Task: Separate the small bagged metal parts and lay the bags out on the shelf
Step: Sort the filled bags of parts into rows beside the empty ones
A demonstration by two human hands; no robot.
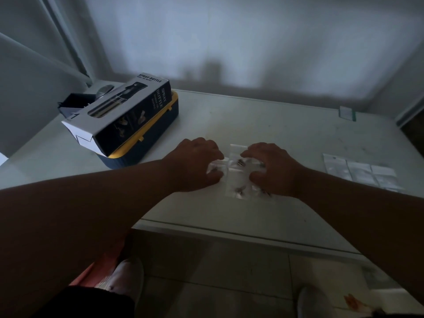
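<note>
From the head view, mid-frame on the white shelf (263, 115), the left hand (195, 165) and right hand (273, 167) rest with curled fingers pinching the clear bags of metal parts (238, 173); spray bottle box (119, 115) upper left.

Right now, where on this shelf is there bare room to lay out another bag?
Bare: the white shelf top behind both hands, and between the right hand and the flat packets. Crowded: clear bags of metal parts between the hands; spray bottle box far left.
</note>
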